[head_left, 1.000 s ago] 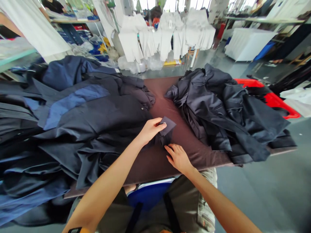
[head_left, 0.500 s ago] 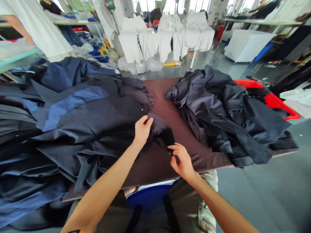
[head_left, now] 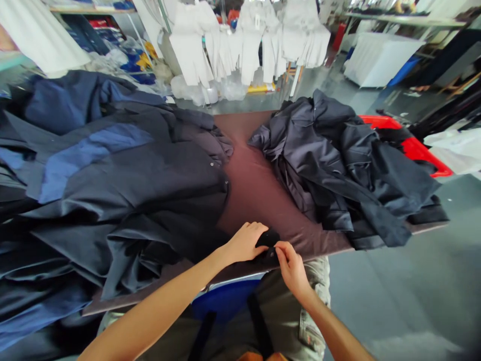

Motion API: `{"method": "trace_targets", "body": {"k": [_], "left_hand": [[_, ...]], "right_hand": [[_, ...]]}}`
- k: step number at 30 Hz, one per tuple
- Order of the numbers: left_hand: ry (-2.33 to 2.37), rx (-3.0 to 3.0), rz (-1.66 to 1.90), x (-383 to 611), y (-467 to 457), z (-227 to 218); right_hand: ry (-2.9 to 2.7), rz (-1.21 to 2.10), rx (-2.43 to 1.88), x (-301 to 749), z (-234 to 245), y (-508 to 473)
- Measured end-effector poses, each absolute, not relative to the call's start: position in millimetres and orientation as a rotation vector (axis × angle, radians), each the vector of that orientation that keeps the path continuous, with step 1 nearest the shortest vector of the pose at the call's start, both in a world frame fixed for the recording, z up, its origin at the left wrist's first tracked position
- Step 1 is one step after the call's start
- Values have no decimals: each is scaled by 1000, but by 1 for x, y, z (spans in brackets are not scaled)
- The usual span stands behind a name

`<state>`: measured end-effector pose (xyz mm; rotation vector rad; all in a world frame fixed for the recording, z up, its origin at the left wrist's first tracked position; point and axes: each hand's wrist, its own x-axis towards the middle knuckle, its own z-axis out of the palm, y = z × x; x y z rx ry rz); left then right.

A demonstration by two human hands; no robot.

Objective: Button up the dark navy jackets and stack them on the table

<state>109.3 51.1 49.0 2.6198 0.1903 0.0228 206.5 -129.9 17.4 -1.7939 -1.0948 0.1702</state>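
A small bunched piece of dark fabric (head_left: 268,245) lies at the near edge of the brown table top (head_left: 255,190). My left hand (head_left: 246,243) is shut over one side of it, and my right hand (head_left: 292,268) pinches its other side with the fingertips. The hands nearly touch. The fabric's shape is partly hidden by my fingers. To the left, a large pile of navy work jackets with blue panels (head_left: 124,175) reaches close to my left forearm. A heap of dark shiny jackets (head_left: 338,165) lies to the right.
A red plastic crate (head_left: 413,150) sits behind the right heap. White garments (head_left: 244,40) hang beyond the table, above bags of clear plastic (head_left: 195,93). A white chest (head_left: 379,57) stands on the grey floor (head_left: 394,281) at the far right.
Both hands have moved toward me and closer together, drawing the dark fabric from mid-table to the near edge. The view has also tilted slightly, and the two garment piles have not shifted.
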Motion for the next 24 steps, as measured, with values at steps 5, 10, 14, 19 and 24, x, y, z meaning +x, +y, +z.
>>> {"method": "trace_targets", "body": {"k": [5,10,14,19,24], "left_hand": [[346,2690,64,107,52,67],[404,2517,1075,115,60,119],[-118,2646,1278,120,53,121],[-247,2789,243,116,42,69],[-133,2763,-52,96,42,52]], "right_hand": [[-1326,98,-1636,186,29,-155],[-1481,138,-1443,178,52,-153],[-1435,82,-1455,183,56,-139],[-1228,82,-1696,190,32,-135],[-1132,142,-1781,187,12,-149]]}}
